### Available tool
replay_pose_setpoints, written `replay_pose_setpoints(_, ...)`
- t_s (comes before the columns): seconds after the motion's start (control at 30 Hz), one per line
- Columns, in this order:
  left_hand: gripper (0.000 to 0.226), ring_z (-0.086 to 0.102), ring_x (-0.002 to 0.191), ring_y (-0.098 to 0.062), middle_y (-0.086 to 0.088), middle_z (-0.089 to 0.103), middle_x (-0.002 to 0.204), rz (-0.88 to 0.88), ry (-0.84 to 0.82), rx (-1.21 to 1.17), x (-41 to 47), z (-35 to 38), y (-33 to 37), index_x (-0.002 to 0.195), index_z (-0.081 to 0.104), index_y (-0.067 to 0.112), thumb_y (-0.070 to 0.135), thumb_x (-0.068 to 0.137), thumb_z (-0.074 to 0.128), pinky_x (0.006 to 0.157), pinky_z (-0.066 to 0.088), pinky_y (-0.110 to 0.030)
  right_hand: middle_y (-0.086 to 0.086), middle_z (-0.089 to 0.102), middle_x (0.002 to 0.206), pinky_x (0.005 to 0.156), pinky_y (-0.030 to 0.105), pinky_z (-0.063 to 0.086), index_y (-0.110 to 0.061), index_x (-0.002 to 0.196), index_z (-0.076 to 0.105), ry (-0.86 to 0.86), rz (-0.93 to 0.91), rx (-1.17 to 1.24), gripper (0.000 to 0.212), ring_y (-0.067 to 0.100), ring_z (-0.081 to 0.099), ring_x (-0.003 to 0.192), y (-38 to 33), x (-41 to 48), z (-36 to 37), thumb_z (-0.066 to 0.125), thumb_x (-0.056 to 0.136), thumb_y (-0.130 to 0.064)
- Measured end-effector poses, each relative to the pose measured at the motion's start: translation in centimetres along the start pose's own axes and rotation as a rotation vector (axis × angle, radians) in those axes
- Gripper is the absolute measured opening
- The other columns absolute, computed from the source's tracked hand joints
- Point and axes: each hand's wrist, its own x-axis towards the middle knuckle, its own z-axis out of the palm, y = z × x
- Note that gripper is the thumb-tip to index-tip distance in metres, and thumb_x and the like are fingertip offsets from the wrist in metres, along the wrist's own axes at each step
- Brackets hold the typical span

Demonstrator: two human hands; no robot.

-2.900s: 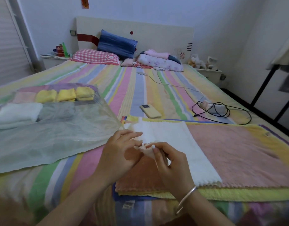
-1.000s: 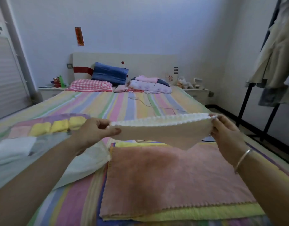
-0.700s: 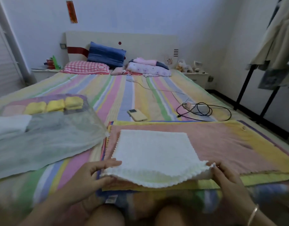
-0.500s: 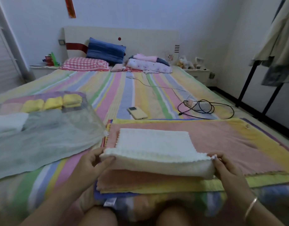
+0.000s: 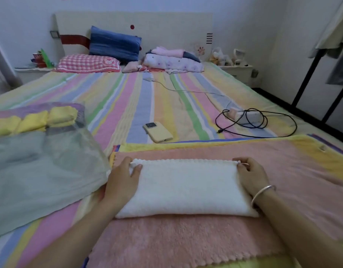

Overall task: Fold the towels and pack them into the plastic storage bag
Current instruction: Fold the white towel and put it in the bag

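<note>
The left hand (image 5: 122, 182) and right hand (image 5: 252, 175) pinch corners of the white fluffy folded towel (image 5: 186, 188) atop the pink fleece towel (image 5: 186, 240); align edges squarely before releasing.

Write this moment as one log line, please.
white towel: folded strip on pink towel | left hand: pinches far left corner | right hand: pinches far right corner | bag: lies at left

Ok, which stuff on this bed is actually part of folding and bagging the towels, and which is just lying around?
Part of the job: white towel, pinched at its far corners by left hand and right hand; pink towel under it; plastic storage bag; yellow folded towels inside it.

Just lying about: phone; black cable; blue pillow; checked pillow.
</note>
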Motion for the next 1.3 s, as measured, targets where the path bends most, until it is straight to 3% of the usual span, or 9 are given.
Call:
replay_pose_setpoints(0.3,0.022,0.061,0.099,-0.031,-0.006,0.063,0.106,0.010,-0.010,0.071,-0.6,-1.2,0.8,0.110,0.049,0.016,0.025,0.092,0.059,0.074,0.044,-0.036,-0.001,0.066,0.096,0.078,0.032,0.046,-0.014,0.109,0.060,0.040,0.092,-0.136,0.019,0.018,0.061,0.087,0.1,-1.5,-1.7,0.057,0.093,-0.024)
replay_pose_setpoints(0.43,0.042,0.052,0.120,-0.026,-0.003,0.057,0.129,0.344,0.099,0.207,-1.1,-2.2,3.6,0.127,0.054,0.014,0.027,0.087,0.048,0.100,0.041,-0.038,0.003,0.065,0.096,0.072,0.030,0.040,-0.019,0.105,0.057,-0.126,0.212,-0.603,0.040,0.024,0.060,0.091,-1.3,-3.1,-3.3,0.051,0.089,-0.054)
replay_pose_setpoints(0.53,0.052,0.042,0.137,-0.020,-0.002,0.049,0.146,0.602,-0.118,0.169,-3.1,-0.1,6.8,0.136,0.054,0.016,0.037,0.092,0.035,0.114,0.026,-0.035,-0.002,0.064,0.080,0.061,0.029,0.039,-0.015,0.085,0.063,-0.288,0.266,-0.740,0.056,0.018,0.060,0.077,-1.9,-3.8,-3.2,0.052,0.079,-0.069)
replay_pose_setpoints(0.7,0.084,-0.007,0.150,-0.013,-0.001,-0.005,0.163,0.566,-0.477,0.473,-4.7,4.1,8.6,0.156,0.003,0.022,0.061,0.082,-0.007,0.120,-0.009,-0.041,0.001,0.055,0.089,0.077,0.032,0.043,-0.015,0.090,0.051,-0.350,0.349,-0.428,0.033,0.021,0.054,0.084,-4.1,-5.3,-3.4,0.069,0.083,-0.042)
replay_pose_setpoints(0.87,0.090,-0.001,0.150,-0.012,0.000,0.004,0.164,0.513,-0.505,0.416,-4.5,5.2,7.7,0.155,0.008,0.022,0.064,0.077,-0.008,0.121,-0.007,-0.038,0.014,0.062,0.112,0.078,0.043,0.055,-0.007,0.125,0.056,-0.250,0.378,-0.015,0.049,0.031,0.062,0.095,-6.8,-6.0,-2.4,0.072,0.079,-0.012)
replay_pose_setpoints(1.0,0.043,0.053,0.121,-0.008,0.006,0.061,0.130,0.256,-0.237,-0.284,-4.7,1.7,7.5,0.129,0.059,0.021,0.037,0.095,0.037,0.105,0.036,-0.022,0.007,0.059,0.109,0.075,0.039,0.055,-0.016,0.126,0.053,-0.288,0.098,-0.011,0.051,0.023,0.061,0.093,-11.4,-7.6,1.6,0.073,0.079,-0.015)
replay_pose_setpoints(1.1,0.031,0.069,0.083,-0.012,0.003,0.073,0.090,-0.294,-0.140,-0.716,-3.9,-1.4,6.6,0.107,0.068,0.010,0.018,0.102,0.039,0.072,0.056,-0.028,-0.011,0.055,0.088,0.083,0.032,0.050,-0.026,0.120,0.053,-0.368,-0.080,-0.152,0.046,0.010,0.058,0.083,-13.5,-10.5,6.2,0.073,0.078,-0.026)
replay_pose_setpoints(1.2,0.050,0.068,0.065,-0.019,-0.009,0.073,0.080,-0.746,-0.248,-0.967,-2.6,-3.3,3.9,0.102,0.067,0.007,0.045,0.100,0.035,0.050,0.053,-0.027,-0.014,0.057,0.085,0.086,0.030,0.050,-0.028,0.128,0.048,-0.567,-0.125,-0.240,0.054,0.011,0.060,0.090,-13.4,-13.7,10.3,0.070,0.079,-0.038)
replay_pose_setpoints(1.3,0.084,0.071,0.084,-0.025,-0.010,0.071,0.103,-0.830,-0.306,-0.912,-2.0,-3.4,1.5,0.114,0.064,0.018,0.084,0.062,0.053,0.064,0.059,-0.034,-0.005,0.068,0.089,0.077,0.038,0.058,-0.027,0.121,0.054,-0.745,-0.096,-0.144,0.038,0.016,0.067,0.087,-12.2,-15.2,11.4,0.067,0.085,-0.031)
